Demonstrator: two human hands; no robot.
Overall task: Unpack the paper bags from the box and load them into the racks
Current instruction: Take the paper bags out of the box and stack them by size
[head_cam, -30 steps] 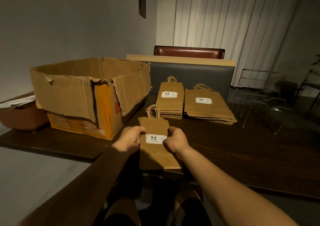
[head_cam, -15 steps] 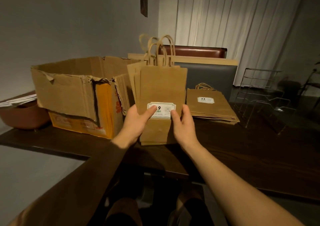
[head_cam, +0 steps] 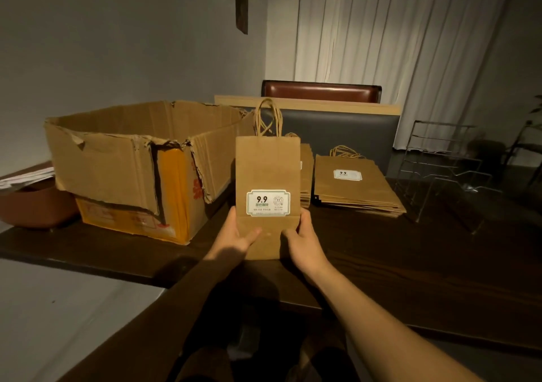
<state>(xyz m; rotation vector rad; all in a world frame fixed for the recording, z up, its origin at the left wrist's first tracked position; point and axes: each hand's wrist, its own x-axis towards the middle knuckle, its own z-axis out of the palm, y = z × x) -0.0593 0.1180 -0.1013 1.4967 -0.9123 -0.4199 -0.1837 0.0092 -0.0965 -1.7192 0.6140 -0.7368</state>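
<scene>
Left hand (head_cam: 234, 236) and right hand (head_cam: 303, 239) forward, side by side, thumbs up, fingers gripping upright paper bag (head_cam: 267, 170)

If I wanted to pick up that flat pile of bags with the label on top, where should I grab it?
Probably the flat bag stack by its long side edges, one hand from each side. It lies flat on the table, handles pointing away, and those thin twisted handles would likely lift only single bags.

The room is dim, lit warmly from the near side. A plain grey wall (head_cam: 117, 29) fills the left; a dark strip (head_cam: 241, 0) hangs on it. White pleated curtains (head_cam: 396, 35) cover the right — floor-length, drawn shut. Behind the dark wooden table's (head_cam: 410, 264) far edge stand a grey, wood-topped panel (head_cam: 337, 135) and a brown leather chair back (head_cam: 321, 91). Pale floor (head_cam: 58, 308) shows at lower left.
</scene>
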